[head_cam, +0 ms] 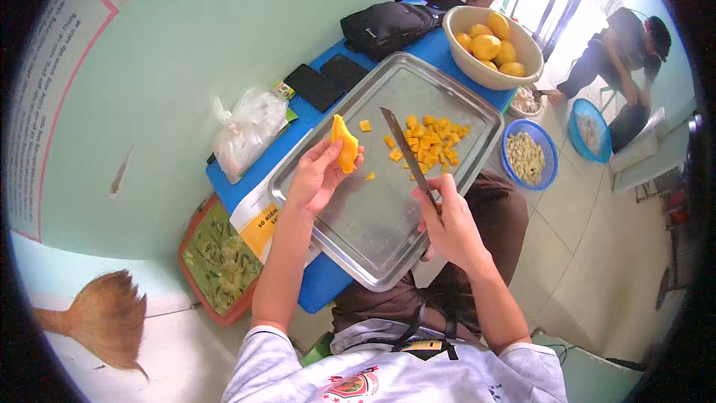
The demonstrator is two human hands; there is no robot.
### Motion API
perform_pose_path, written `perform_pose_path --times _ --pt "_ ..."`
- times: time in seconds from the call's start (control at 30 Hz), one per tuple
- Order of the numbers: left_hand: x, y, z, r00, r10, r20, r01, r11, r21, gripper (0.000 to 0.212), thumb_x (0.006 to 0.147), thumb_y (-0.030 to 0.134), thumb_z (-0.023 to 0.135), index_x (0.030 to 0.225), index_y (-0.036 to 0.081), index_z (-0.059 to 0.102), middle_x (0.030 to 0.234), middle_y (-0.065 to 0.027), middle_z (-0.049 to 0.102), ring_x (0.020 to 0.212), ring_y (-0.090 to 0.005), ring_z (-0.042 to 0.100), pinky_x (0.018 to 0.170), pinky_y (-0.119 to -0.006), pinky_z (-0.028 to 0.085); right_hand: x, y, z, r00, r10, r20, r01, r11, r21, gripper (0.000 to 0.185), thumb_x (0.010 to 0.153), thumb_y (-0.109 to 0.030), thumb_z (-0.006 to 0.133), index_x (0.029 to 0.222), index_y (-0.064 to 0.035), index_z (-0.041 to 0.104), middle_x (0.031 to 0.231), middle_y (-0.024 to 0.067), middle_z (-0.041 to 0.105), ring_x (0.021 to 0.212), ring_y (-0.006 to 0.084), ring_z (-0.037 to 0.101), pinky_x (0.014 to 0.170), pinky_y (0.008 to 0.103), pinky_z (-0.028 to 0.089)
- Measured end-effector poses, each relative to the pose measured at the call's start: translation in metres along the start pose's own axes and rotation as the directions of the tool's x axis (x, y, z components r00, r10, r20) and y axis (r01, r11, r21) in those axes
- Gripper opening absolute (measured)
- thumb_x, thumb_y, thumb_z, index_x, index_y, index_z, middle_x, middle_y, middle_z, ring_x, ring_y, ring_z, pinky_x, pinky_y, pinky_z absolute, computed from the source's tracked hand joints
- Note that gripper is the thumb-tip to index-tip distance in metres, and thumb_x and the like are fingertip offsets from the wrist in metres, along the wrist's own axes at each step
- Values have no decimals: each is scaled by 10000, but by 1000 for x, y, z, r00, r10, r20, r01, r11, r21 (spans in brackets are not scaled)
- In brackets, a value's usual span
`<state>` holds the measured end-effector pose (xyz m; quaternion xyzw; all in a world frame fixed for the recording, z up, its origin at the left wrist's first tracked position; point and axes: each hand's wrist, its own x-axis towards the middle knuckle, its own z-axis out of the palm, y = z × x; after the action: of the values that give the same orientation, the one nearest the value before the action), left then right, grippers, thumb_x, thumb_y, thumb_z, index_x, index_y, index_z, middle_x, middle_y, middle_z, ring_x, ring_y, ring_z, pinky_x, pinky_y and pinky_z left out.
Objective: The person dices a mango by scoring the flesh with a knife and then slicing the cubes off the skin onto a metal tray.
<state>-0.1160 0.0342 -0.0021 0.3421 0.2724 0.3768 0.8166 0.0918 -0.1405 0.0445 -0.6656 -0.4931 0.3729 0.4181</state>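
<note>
My left hand [320,176] holds a yellow piece of mango flesh [344,145] upright between thumb and fingers, above the left side of a rectangular metal tray [363,229]. Gripped by its handle in my right hand [452,224] is a knife with a long, dark blade [404,143]. The blade points up and away over the tray, apart from the mango piece. Beyond and right of the blade lies a heap of diced mango [439,140]. A few loose cubes [364,125] are scattered nearer my left hand.
Under the tray stands a blue table [330,280]. Around its far side are a beige bowl [475,70] of whole yellow mangoes, a black bag [386,28], dark flat objects [316,87] and a plastic bag [249,131]. Floor baskets [551,179] sit right; two people [621,56] sit beyond.
</note>
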Motion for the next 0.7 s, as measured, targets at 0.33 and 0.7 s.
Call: perform_pose_path --times 0.33,0.7 --pt "-2 -15 31 998 53 17 -53 998 17 493 1009 101 568 1486 114 444 1334 -73 620 1165 -199 631 939 -342 549 5 -9 3 941 -339 3 333 921 -202 540 939 -93 577 1433 1 380 1169 265 581 976 443 628 816 486 516" --pt "-1 -4 41 987 32 160 -25 998 -50 617 968 101 651 1524 79 384 1377 -52 583 1187 -187 615 996 -362 518 -3 -7 -2 931 -359 66 354 843 -405 598 879 -125 613 1430 -29 403 1083 203 563 942 385 654 785 469 538"
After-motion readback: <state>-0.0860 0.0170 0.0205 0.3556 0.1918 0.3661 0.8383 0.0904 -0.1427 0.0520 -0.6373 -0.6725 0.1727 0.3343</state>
